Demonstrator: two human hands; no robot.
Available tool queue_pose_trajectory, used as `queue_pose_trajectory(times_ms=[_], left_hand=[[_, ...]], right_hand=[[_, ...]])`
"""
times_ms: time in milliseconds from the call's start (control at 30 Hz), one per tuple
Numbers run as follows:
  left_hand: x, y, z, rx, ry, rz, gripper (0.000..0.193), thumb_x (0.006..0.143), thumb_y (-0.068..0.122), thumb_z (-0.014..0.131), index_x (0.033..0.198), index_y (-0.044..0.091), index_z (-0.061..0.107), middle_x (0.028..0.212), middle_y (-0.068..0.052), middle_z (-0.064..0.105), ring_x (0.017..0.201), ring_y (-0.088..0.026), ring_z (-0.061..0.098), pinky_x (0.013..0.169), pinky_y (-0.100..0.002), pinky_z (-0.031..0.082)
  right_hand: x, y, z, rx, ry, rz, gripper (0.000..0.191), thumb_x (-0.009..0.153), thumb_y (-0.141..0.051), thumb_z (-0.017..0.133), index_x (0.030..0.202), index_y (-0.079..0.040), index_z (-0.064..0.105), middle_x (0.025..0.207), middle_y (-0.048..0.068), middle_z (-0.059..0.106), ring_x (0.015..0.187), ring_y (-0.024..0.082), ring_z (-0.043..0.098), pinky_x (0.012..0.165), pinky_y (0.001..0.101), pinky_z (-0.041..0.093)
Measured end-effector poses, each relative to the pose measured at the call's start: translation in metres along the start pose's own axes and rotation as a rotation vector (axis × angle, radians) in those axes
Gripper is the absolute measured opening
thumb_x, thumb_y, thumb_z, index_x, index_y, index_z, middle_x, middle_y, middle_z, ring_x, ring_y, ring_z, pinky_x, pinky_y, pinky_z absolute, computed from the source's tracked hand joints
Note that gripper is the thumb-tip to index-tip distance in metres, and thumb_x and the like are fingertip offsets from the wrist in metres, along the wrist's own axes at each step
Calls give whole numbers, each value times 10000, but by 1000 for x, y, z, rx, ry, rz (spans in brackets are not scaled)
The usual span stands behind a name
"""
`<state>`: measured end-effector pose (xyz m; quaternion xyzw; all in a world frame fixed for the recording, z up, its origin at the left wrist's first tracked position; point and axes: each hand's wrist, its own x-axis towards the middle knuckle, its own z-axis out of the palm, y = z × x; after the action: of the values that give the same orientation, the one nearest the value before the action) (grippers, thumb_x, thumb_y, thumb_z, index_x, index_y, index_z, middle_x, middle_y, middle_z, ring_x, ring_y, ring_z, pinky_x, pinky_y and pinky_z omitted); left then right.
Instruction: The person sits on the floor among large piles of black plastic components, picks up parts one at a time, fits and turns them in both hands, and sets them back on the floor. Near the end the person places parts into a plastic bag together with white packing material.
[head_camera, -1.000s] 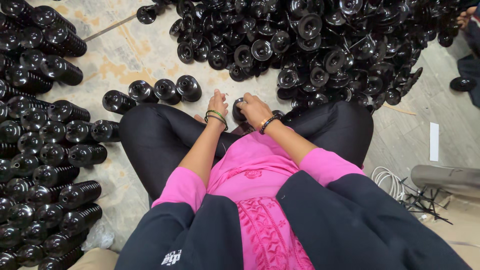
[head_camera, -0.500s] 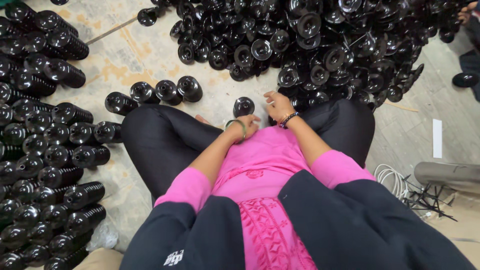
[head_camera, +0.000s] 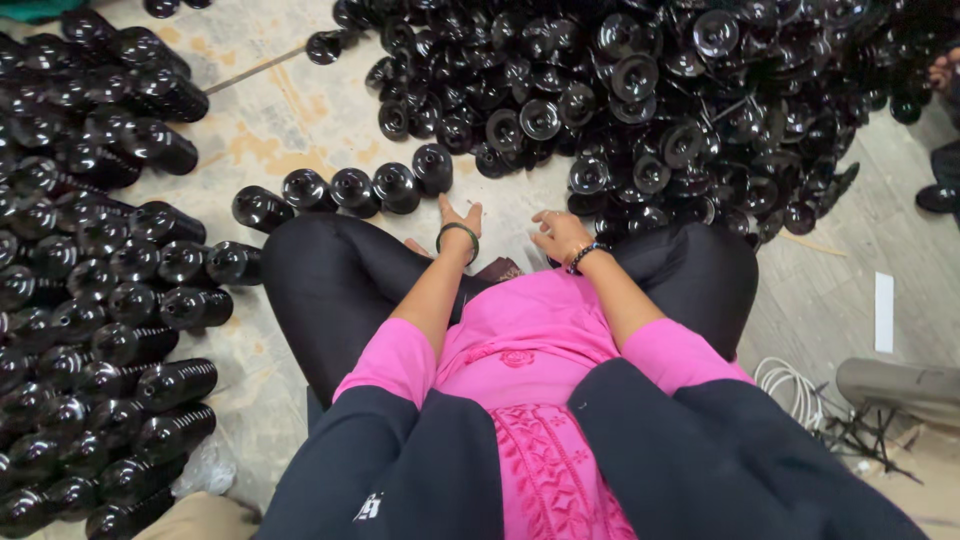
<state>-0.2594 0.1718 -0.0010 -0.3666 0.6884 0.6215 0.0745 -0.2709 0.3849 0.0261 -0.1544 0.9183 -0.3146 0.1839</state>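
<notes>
L hand by, maybe touching, insulator

Row of five glossy black ribbed spools lying on floor just ahead of knees, touching.

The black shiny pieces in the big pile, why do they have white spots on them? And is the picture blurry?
In the head view, the glossy black pieces show small highlights, which looks like light reflecting. The left hand and right hand look fairly sharp; the edges bend slightly, like a wide lens.
</notes>
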Motion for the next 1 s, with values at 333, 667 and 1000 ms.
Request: queue_pose_trajectory(times_ms=[333, 667, 1000], left_hand=[[17, 38, 9, 888, -334, 340, 965, 906, 404, 636, 1652, 276, 38, 1234, -299, 637, 1152, -438, 630, 991, -499, 490], [22, 42, -26, 561, -24, 264, 1093, 852, 388, 702, 1640, 158, -18, 1366, -314, 554, 1238, -432, 596, 1069, -447, 461], [14, 42, -10, 669, -287, 302, 597, 819, 443, 744, 1277, 68, 668, 1061, -174, 759, 1003, -271, 716, 900, -360, 548]], right_hand=[[16, -1, 15, -269, 80, -185, 428, 868, -421, 662, 1141, -106, 756, 985, 210, 749, 885, 391, 723, 824, 476, 575], [13, 3, -4, -605, -355, 226, 387, 810, -242, 747, 1167, -97, 718, 1237, 190, 690, 1195, 340, 658, 1014, 406, 539], [15, 17, -21, -761, -444, 276, 532, 758, -203, 843, 1256, -113, 679, 1342, 162, 633, 1275, 355, 597, 1025, 460, 519]])
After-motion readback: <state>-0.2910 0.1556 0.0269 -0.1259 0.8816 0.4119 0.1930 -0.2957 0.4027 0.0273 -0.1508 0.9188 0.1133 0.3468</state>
